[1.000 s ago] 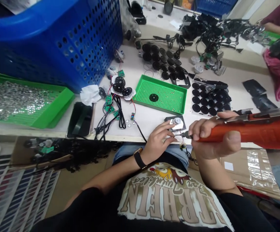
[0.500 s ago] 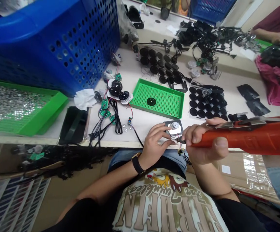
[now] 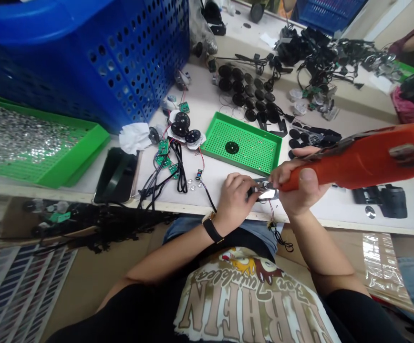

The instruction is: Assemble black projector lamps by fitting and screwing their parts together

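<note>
My right hand [image 3: 297, 188] is wrapped round an orange electric screwdriver [image 3: 364, 155], which lies sideways with its tip pointing left. That tip meets a small motor assembly [image 3: 268, 194], a white plate on a dark square base, at the table's front edge. From the left, my left hand [image 3: 237, 197] grips the assembly with thumb and curled fingers, partly hiding it. Thin red wires run from it to a little circuit board [image 3: 271, 225] hanging over the edge. Just behind, a green perforated tray [image 3: 214, 147] holds a black disc [image 3: 232, 147] and several tiny screws.
On the left stand a blue basket [image 3: 139, 62] and a green tray of small metal parts [image 3: 96, 138]. A phone [image 3: 116, 176] lies near wired boards [image 3: 163, 147]. Black discs [image 3: 238, 87] and tangled black parts [image 3: 300, 45] lie further back. Black housings [image 3: 393, 201] sit to the right.
The screwdriver tip has moved up from near my left fingertips onto the motor assembly, and its rear end has risen. My left hand has shifted onto the assembly. The view has turned slightly.
</note>
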The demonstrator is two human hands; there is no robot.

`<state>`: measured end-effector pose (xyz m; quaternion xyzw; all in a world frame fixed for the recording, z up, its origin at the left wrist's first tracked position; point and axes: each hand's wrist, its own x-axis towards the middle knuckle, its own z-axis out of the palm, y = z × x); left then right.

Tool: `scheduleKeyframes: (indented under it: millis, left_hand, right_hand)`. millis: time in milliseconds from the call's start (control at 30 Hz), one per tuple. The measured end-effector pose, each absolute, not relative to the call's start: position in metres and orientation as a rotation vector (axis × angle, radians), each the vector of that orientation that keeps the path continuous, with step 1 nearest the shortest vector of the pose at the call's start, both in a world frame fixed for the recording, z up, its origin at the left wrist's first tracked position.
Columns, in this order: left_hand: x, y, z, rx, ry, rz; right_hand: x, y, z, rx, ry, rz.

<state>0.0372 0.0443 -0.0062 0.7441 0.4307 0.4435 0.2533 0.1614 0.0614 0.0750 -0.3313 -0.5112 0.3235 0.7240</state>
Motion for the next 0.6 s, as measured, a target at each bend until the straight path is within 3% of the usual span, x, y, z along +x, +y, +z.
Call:
scheduleKeyframes:
  millis: [333, 600]
  left_hand:
    - [0.033, 0.045, -0.007, 1.909, 1.101, 1.300]
    - [0.042, 0.047, -0.004, 1.993, 1.164, 1.073]
  right_hand:
    - [0.155, 0.055, 0.085, -0.685, -1.109, 0.654]
    - [0.161, 0.065, 0.067, -0.766, -1.181, 0.690]
